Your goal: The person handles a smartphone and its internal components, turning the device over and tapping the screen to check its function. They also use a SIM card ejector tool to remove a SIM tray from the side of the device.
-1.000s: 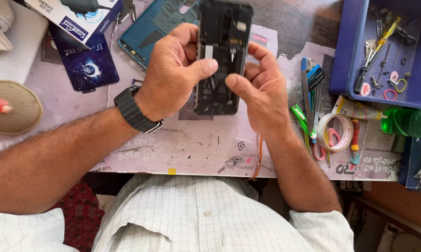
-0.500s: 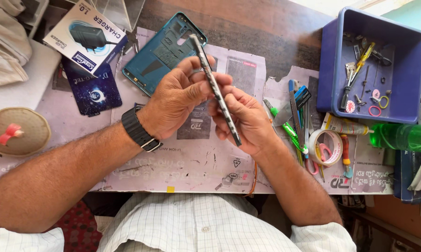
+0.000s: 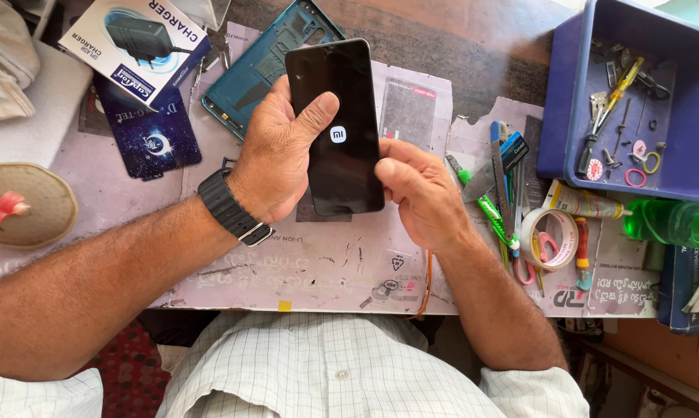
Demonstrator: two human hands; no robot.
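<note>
One phone (image 3: 338,128) is held above the bench (image 3: 326,263), screen up, tilted slightly off vertical in the frame. Its front is a flat, glossy black glass slab with rounded corners; a small white square logo shows near the middle of the dark screen.

The left hand (image 3: 276,159) grasps the phone from its left edge, thumb laid across the glass, fingers behind it. A black ribbed watch band sits on that wrist. The right hand (image 3: 419,190) grips the lower right edge, thumb tip pressed on the side of the glass.

Just behind the phone lies one teal back cover (image 3: 260,66), moulded plastic, inner side up. One white and blue charger box (image 3: 137,42), cardboard, lies at upper left, overlapping one dark blue card (image 3: 152,139).

One blue plastic tray (image 3: 566,101), rectangular, stands at upper right, holding small metal tools and rings. One tape roll (image 3: 551,240), round and translucent, lies near the right hand beside a row of hand tools. One green bottle (image 3: 671,220) lies on its side at the right edge.
</note>
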